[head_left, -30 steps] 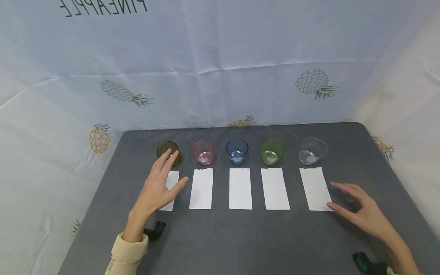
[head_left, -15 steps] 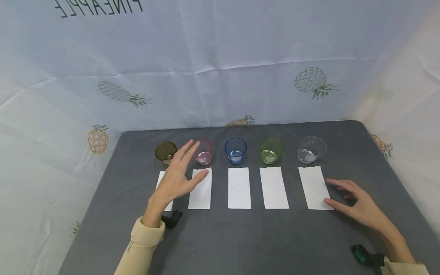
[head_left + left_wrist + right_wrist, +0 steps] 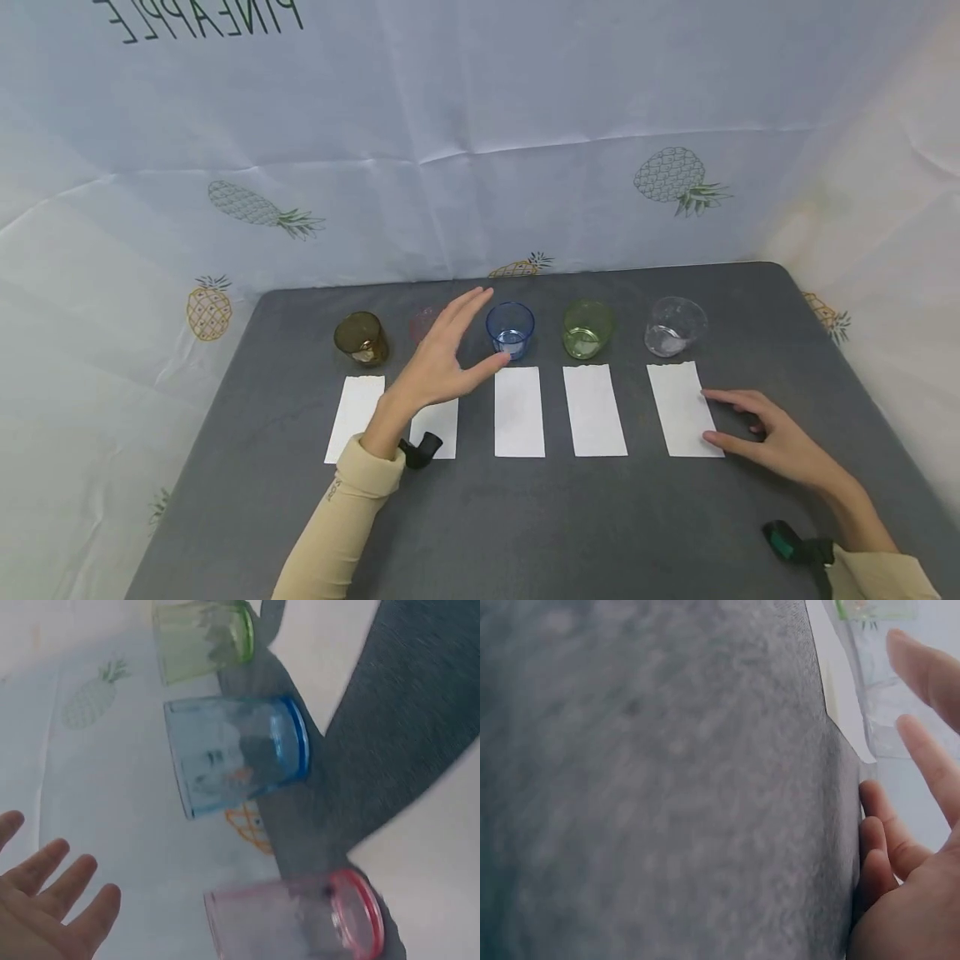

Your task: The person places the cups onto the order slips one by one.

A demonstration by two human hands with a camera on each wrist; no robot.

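Note:
My left hand (image 3: 442, 358), fingers spread and holding nothing, hovers between the pink glass (image 3: 300, 919) and the blue glass (image 3: 511, 329). From the head it covers most of the pink one, and its thumb tip overlaps the blue glass's lower edge. My right hand (image 3: 772, 437) is low over the table at the right, its fingers relaxed with nothing in them. Its fingertips are at the right edge of the rightmost white paper strip (image 3: 678, 408). Behind that strip stands a clear glass (image 3: 675, 327).
A brown glass (image 3: 362, 337) and a green glass (image 3: 588, 329) complete a row along the back of the grey table (image 3: 570, 525). In front of each glass lies a paper strip. A white pineapple-print curtain (image 3: 465, 208) hangs behind.
My left hand has moved right, from in front of the brown glass, past the pink one, to the blue one. My right hand has shifted only slightly left. The glasses stay put.

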